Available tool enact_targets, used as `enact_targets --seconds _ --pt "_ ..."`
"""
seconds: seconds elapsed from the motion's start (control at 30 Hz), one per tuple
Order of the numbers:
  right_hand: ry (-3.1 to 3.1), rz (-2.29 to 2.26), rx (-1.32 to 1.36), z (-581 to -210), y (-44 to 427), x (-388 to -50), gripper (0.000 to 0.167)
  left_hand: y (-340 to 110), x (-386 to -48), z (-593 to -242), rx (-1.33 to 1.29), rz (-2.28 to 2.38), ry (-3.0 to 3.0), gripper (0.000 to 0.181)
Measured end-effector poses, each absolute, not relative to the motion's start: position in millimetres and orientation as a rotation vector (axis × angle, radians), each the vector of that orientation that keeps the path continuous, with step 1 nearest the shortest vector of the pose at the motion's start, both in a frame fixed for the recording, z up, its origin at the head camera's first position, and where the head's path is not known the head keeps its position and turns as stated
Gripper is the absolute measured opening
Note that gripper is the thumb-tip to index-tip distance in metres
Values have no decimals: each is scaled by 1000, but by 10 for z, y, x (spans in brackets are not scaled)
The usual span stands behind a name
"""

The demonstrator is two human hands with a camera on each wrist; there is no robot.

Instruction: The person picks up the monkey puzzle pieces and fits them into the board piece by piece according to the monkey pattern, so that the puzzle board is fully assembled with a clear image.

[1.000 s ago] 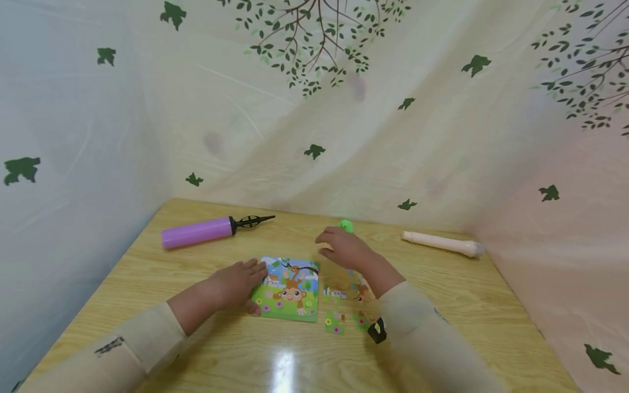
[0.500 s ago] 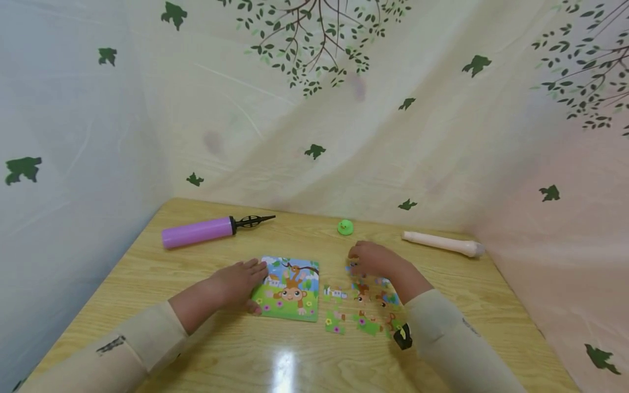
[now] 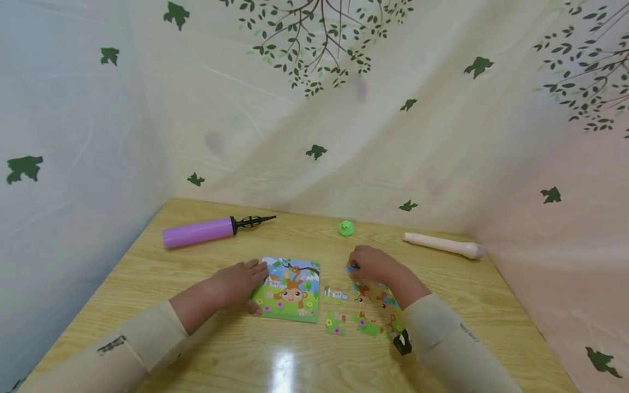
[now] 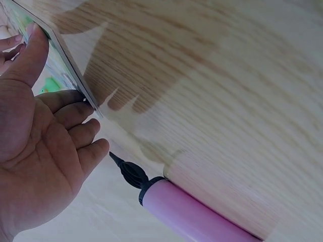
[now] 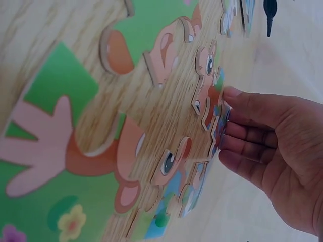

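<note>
My left hand rests against the left side of a square monkey picture board, fingers lying on its edge. In the left wrist view the thumb and fingertips touch the board's rim, with the fingers nearly straight. Right of the board lie several loose puzzle pieces with parts of a monkey picture, among them a house piece and a flower piece. My right hand pinches a bluish puzzle piece at the far side of this group between thumb and fingers. The hand covers most of that piece in the head view.
A purple balloon pump with a black nozzle lies at the back left. Behind the pieces sits a small green toy duck. A pale stick-like tube lies at the back right. A printed cloth hangs behind the wooden table.
My right hand has moved right and slightly down from beside the duck to the far puzzle piece, uncovering the duck and several pieces. My left hand has stayed on the board.
</note>
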State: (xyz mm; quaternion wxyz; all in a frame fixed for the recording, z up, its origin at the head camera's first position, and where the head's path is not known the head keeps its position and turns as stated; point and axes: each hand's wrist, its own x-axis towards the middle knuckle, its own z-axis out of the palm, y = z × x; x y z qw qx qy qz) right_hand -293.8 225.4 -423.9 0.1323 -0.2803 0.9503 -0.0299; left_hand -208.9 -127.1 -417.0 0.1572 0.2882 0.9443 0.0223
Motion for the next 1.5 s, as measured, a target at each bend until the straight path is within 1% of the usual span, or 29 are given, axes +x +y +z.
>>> enact_targets --seconds 0.37,0.53,0.73,1.0,1.2,1.37,1.5 --pt "2783 -116 -876 -4259 2217 -2929 13 -1266 -2078 -4164 811 88 2697 94" --pt "2816 -123 -999 -4216 2102 -2946 13 -1268 -2075 -4168 810 82 2696 94" --pt "2846 -131 -1152 -4183 1876 -2982 17 -1273 -2064 -4166 796 93 2694 93" --pt "2849 -105 -1250 -4153 1457 -2957 18 -1280 -2072 -4176 817 64 2699 93" --pt "2808 -70 -1254 -4153 1132 -2905 21 -1279 -2092 -4178 819 54 2701 93" --pt "2781 1 -1200 -4201 925 -2865 29 -1275 -2106 -4180 819 33 2700 92" --pt "2776 40 -1189 -4252 823 -2848 27 -1270 -2111 -4180 816 28 2692 92"
